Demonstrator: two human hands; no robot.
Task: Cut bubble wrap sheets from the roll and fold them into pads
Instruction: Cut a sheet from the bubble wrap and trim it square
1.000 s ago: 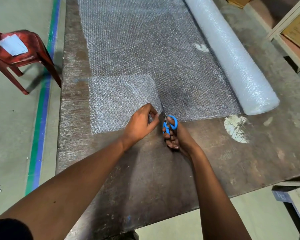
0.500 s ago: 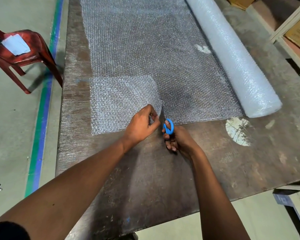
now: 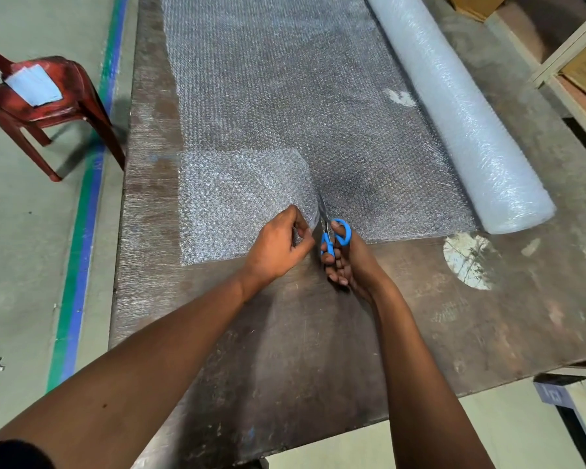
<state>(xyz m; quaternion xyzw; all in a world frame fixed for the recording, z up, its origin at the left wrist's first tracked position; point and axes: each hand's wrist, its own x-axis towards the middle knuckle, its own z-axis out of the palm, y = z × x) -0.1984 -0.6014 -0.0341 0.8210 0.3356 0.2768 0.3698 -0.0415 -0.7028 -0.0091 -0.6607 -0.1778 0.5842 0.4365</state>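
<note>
Cutting step, just begun. My left hand (image 3: 278, 247) pinches the bubble wrap sheet (image 3: 285, 106) edge at frame centre; right hand (image 3: 347, 262) grips blue scissors (image 3: 332, 231), blades entering. Roll (image 3: 454, 106) upper right. Next: snip forward, holding tension.

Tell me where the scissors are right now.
In the head view, the blue-handled scissors are in the right hand at the near edge of the unrolled bubble wrap sheet, just right of the left hand, which pinches the wrap.

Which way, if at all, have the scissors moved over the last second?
Yes. The scissors have pushed forward, away from the person and deeper into the bubble wrap sheet, judged against the white patch on the table.
</note>
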